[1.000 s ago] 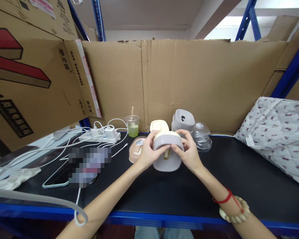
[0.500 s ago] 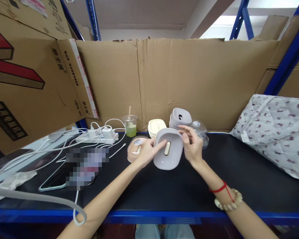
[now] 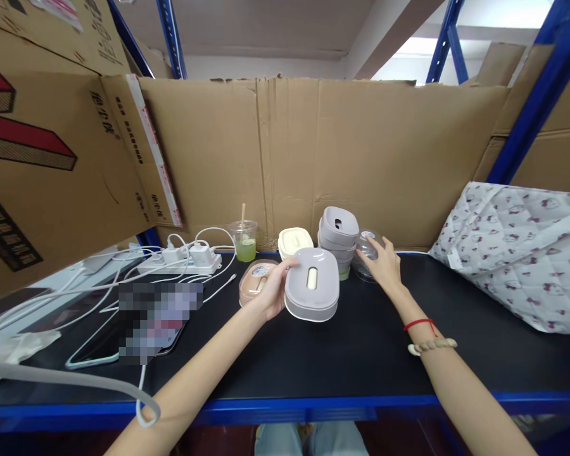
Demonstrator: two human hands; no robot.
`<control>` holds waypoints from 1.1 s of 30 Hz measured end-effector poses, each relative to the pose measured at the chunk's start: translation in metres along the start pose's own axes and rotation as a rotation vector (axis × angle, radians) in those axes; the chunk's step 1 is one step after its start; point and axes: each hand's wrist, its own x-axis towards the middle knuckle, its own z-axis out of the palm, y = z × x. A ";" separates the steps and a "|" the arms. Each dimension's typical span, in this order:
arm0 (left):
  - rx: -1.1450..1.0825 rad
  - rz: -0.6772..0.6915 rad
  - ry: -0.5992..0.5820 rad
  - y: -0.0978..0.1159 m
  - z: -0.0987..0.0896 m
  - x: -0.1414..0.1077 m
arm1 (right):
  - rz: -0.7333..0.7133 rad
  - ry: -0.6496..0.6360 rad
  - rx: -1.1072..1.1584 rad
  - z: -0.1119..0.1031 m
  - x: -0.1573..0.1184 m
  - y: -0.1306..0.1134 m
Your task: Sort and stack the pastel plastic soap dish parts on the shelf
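My left hand (image 3: 276,290) grips the left edge of a grey rounded-square plastic lid (image 3: 312,294) with a cream oblong piece in its middle. The lid is above the black tabletop, its top tilted towards me. My right hand (image 3: 386,266) reaches over a clear plastic dome (image 3: 362,270) bearing a round white label; its fingers are spread at the dome, and firm contact is hard to judge. Beside it stands a stack of grey lids (image 3: 341,223), the top one with a dark opening. Behind my left hand are a cream lid (image 3: 295,238) and a peach-coloured lidded box (image 3: 249,285).
A clear cup (image 3: 246,248) with green drink and a straw stands at the back. On the left lie a power strip (image 3: 204,266), white cables and a blurred phone-like device (image 3: 95,339). A patterned quilted bag (image 3: 517,253) sits right. Cardboard (image 3: 209,145) walls the back.
The grey lid has turned over, from its hollow inside to its outer top and side. My right hand has moved from beside it to the clear dome. The view has shifted slightly.
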 end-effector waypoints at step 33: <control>0.341 0.666 -0.153 -0.002 -0.013 0.004 | -0.172 -0.413 1.007 -0.020 -0.075 -0.105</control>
